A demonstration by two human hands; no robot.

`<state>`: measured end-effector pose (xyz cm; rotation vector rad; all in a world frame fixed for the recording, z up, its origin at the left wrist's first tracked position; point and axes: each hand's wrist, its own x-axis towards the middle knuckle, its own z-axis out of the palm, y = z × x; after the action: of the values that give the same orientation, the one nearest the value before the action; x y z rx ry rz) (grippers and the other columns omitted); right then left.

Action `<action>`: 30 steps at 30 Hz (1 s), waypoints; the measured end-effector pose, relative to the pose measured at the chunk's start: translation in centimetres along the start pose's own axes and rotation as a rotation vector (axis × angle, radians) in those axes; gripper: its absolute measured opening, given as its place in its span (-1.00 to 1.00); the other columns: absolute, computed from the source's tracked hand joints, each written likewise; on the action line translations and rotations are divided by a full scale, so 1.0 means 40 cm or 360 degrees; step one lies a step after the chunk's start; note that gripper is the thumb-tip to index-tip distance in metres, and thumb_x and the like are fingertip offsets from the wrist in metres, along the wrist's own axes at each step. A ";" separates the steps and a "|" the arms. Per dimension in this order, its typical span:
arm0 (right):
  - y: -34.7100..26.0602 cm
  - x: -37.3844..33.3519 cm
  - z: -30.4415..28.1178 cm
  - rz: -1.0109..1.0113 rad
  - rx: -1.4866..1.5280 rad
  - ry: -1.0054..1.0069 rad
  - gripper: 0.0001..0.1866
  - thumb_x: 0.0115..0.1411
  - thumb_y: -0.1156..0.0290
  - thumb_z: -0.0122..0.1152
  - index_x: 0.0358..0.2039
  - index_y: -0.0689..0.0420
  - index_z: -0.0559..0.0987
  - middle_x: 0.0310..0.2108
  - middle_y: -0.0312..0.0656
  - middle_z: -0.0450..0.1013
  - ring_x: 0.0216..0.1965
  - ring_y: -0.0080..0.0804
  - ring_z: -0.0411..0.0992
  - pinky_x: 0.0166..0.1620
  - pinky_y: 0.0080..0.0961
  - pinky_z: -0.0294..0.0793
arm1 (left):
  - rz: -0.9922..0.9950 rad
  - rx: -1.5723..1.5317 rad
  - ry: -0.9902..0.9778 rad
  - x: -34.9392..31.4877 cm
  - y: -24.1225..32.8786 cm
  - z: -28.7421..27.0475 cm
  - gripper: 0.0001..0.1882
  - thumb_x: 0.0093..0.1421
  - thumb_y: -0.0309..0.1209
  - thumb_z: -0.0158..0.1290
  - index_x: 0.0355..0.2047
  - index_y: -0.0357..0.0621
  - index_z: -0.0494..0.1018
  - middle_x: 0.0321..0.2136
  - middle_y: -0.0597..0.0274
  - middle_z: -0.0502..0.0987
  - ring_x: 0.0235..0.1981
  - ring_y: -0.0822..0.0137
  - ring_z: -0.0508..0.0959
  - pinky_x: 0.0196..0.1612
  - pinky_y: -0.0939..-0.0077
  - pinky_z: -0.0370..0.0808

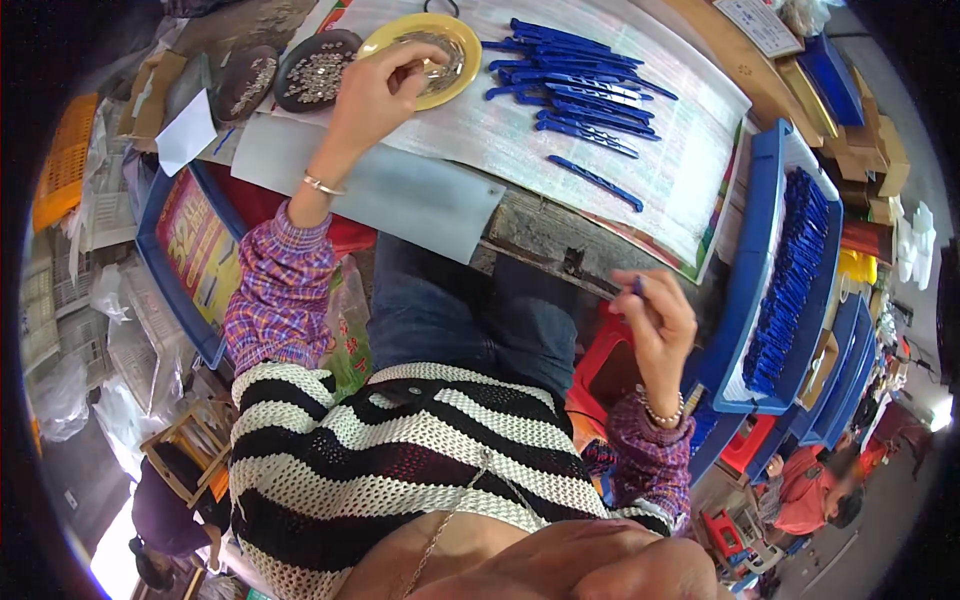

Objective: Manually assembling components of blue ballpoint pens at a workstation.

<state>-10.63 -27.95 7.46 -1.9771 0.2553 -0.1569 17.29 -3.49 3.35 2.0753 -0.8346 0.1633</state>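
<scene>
My left hand (385,92) is closed in a pinch over the edge of a yellow plate (372,42). Whatever sits between its fingertips is too small to name. Two dark dishes (320,70) of small shiny silver pieces lie left of the plate. My right hand (658,318), off the table's front edge, pinches a small dark blue object (638,286); only its end shows. On the white sheet, a pile of slim blue plastic pieces (575,85), shaped like eyeglass temples, lies right of the plate. One single blue piece (596,183) rests apart, nearer me.
A blue tray (735,375) packed with many similar blue pieces stands at the right. A grey board (370,190) covers the table's front left edge. Below it is another blue bin (150,240). A red stool (605,365) stands under the table. Other people are in the background.
</scene>
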 end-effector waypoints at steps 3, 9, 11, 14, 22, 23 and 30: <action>0.003 -0.005 0.046 0.0254 0.0290 -0.0039 -0.83 0.08 0.70 0.06 -0.27 0.35 0.51 -0.36 -0.19 0.44 -0.44 -0.56 0.44 -0.38 -0.69 0.42 | -0.0037 -0.0466 -0.0062 -0.026 0.020 0.024 -0.81 0.10 -0.60 -0.03 -0.28 -0.23 0.51 -0.40 0.34 0.54 -0.38 0.56 0.46 -0.30 0.70 0.38; 0.033 -0.028 0.098 0.0406 0.0657 -0.0074 -0.81 0.12 0.62 0.15 -0.22 0.34 0.51 -0.40 -0.25 0.45 -0.46 -0.59 0.43 -0.40 -0.72 0.42 | -0.0179 -0.1034 -0.0868 -0.115 0.209 0.049 -0.83 0.05 -0.63 0.00 -0.34 -0.24 0.53 -0.41 0.29 0.53 -0.36 0.47 0.47 -0.26 0.62 0.37; 0.035 -0.027 0.094 0.0342 0.0451 -0.0170 -0.82 0.13 0.61 0.14 -0.23 0.35 0.53 -0.42 -0.23 0.45 -0.48 -0.59 0.43 -0.41 -0.71 0.42 | -0.0117 -0.1018 -0.0932 -0.144 0.235 0.081 -0.82 0.02 -0.63 0.02 -0.36 -0.21 0.54 -0.43 0.28 0.52 -0.38 0.44 0.47 -0.29 0.61 0.38; 0.038 -0.031 0.093 0.0309 0.0348 -0.0205 -0.83 0.14 0.60 0.14 -0.25 0.35 0.54 -0.43 -0.22 0.45 -0.49 -0.60 0.42 -0.43 -0.73 0.40 | -0.0071 -0.1022 -0.1025 -0.177 0.255 0.116 -0.82 -0.01 -0.62 0.07 -0.38 -0.15 0.58 -0.45 0.26 0.52 -0.42 0.40 0.49 -0.33 0.59 0.39; 0.044 -0.039 0.095 0.0215 0.0258 -0.0227 -0.82 0.13 0.57 0.16 -0.23 0.35 0.54 -0.45 -0.24 0.44 -0.51 -0.62 0.40 -0.44 -0.74 0.37 | -0.0152 -0.1139 -0.1039 -0.202 0.268 0.145 -0.85 0.00 -0.58 0.12 -0.38 -0.13 0.58 -0.47 0.29 0.51 -0.44 0.46 0.49 -0.38 0.60 0.39; 0.042 -0.039 0.095 0.0224 0.0268 -0.0227 -0.81 0.14 0.57 0.16 -0.23 0.35 0.54 -0.46 -0.24 0.43 -0.51 -0.62 0.40 -0.44 -0.74 0.37 | -0.0151 -0.1138 -0.1044 -0.203 0.269 0.146 -0.85 0.00 -0.58 0.12 -0.38 -0.13 0.58 -0.47 0.29 0.51 -0.44 0.46 0.49 -0.38 0.60 0.39; 0.036 -0.034 0.097 0.0086 0.0028 -0.0170 -0.84 0.09 0.56 0.20 -0.29 0.29 0.58 -0.56 -0.30 0.41 -0.54 -0.65 0.36 -0.49 -0.72 0.29 | 0.0125 -0.0876 -0.0893 -0.209 0.292 0.156 -0.87 -0.04 -0.62 0.06 -0.44 -0.19 0.49 -0.52 0.21 0.46 -0.42 0.26 0.48 -0.35 0.45 0.39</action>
<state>-11.22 -24.75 4.57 -1.9522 0.2369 -0.0181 2.55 -8.75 4.10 1.5704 -1.1403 -0.5742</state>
